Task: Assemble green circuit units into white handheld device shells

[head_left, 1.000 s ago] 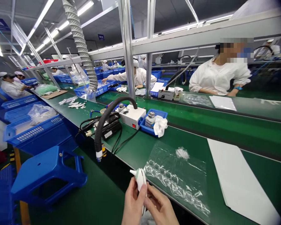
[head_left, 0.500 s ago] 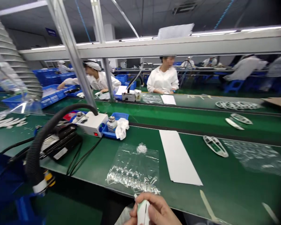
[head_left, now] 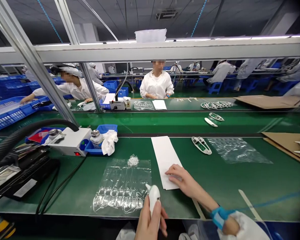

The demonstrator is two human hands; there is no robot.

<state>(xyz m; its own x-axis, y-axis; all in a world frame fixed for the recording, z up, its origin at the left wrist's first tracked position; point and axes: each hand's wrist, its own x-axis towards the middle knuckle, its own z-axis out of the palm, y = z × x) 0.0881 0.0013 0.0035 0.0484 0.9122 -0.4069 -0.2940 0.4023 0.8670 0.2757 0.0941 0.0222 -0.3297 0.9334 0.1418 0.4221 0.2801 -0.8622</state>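
Observation:
My left hand (head_left: 148, 218) is closed around a smooth white plastic shell (head_left: 154, 194) with a small pointed tip, held upright near the table's front edge. Its lower end is hidden by my fingers. My right hand (head_left: 181, 180), with a blue wrist strap (head_left: 221, 216) behind it, reaches over the long white paper (head_left: 165, 150). Its fingers are stretched out at the paper's near end with nothing in them; whether they touch it I cannot tell. Left of the shell lies a clear plastic bag (head_left: 125, 173), with a row of clear parts (head_left: 115, 196) along its near side.
A white boat-shaped frame (head_left: 202, 145) and another clear bag (head_left: 237, 150) lie beyond my right hand. Left stand a white box (head_left: 70, 141) with a black hose and a blue tray (head_left: 107, 128) with a bottle. A co-worker (head_left: 157, 83) faces me across the green belt (head_left: 145, 121).
My right hand has let go of the white shell and moved right and forward over the paper. The shell stays in my left hand. The view has turned right.

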